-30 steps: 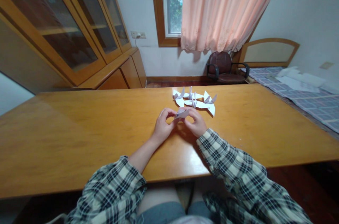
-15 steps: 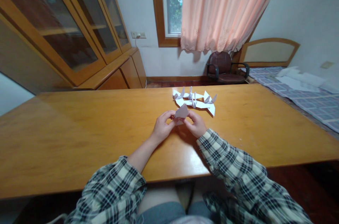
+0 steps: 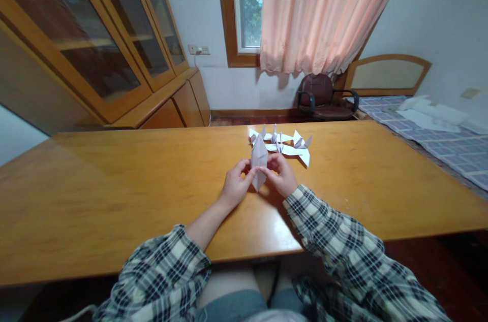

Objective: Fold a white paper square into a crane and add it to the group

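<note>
A piece of folded white paper (image 3: 260, 154), long and diamond-shaped, stands tilted up between my hands above the table. My left hand (image 3: 236, 181) pinches its left edge, with the thumb across the near face. On the other side my right hand (image 3: 280, 175) grips the right edge, its thumb also pressing the near face near the middle. Just beyond the paper, several white origami cranes (image 3: 292, 149) lie close together on the tabletop. The held paper covers part of the leftmost ones.
The wooden table (image 3: 133, 185) spans the view. Behind it stand a glass-door cabinet (image 3: 102, 32) at left and a brown armchair (image 3: 320, 96) below the pink curtain (image 3: 320, 12). A bed (image 3: 438, 129) with loose white sheets is at right.
The folded paper has opened out from a compact folded shape into a longer diamond with points up and down. Both hands stay in nearly the same place, thumbs now on its face.
</note>
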`<action>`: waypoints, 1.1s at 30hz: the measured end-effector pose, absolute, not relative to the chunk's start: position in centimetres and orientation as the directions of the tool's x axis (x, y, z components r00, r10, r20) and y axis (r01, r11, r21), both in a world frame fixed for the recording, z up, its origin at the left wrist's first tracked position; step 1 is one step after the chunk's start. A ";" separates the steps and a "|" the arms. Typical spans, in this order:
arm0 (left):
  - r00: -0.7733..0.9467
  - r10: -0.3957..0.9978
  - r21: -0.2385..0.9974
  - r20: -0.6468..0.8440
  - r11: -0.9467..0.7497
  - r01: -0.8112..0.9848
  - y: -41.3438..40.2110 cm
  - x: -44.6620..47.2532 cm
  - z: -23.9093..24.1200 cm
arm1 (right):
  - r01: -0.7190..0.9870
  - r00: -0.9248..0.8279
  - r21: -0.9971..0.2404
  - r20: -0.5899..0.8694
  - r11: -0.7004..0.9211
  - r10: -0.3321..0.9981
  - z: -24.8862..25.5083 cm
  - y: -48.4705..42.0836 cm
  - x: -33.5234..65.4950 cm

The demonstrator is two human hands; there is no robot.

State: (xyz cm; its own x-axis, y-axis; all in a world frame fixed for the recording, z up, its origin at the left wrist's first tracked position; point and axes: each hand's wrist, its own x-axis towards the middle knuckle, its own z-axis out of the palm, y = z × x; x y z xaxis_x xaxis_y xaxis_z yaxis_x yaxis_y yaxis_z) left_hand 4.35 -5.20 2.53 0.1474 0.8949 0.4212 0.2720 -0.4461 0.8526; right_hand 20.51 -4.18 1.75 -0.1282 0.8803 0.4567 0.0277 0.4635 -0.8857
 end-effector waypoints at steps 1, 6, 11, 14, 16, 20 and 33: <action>0.141 0.896 0.854 0.420 -0.443 0.273 -5.2 4.4 2.5 | 0.048 -0.136 -0.884 0.456 0.465 0.880 1.8 -4.2 20.5; 0.143 0.901 0.873 0.410 -0.433 0.223 -4.9 4.3 2.2 | 0.092 -0.164 -0.871 0.464 0.482 0.870 2.1 -4.2 20.5; 0.145 0.923 0.906 0.357 -0.380 0.187 -4.7 4.3 1.9 | 0.099 -0.124 -0.862 0.485 0.497 0.865 2.3 -4.1 20.5; 0.151 0.937 0.930 0.315 -0.336 0.146 -4.8 4.3 1.8 | 0.109 -0.065 -0.864 0.487 0.491 0.871 2.2 -3.9 20.4; 0.170 0.943 0.948 0.287 -0.305 0.090 -4.8 4.4 1.7 | 0.075 -0.057 -0.887 0.452 0.455 0.890 2.0 -3.8 20.3; 0.192 0.951 0.968 0.242 -0.251 0.026 -4.8 4.5 1.7 | -0.096 -0.066 -0.942 0.328 0.321 0.942 1.7 -3.7 19.9; 0.312 0.941 0.991 0.130 -0.111 -0.077 -4.4 4.8 1.6 | -0.028 -0.151 -0.991 0.132 0.129 0.980 1.0 -3.4 19.9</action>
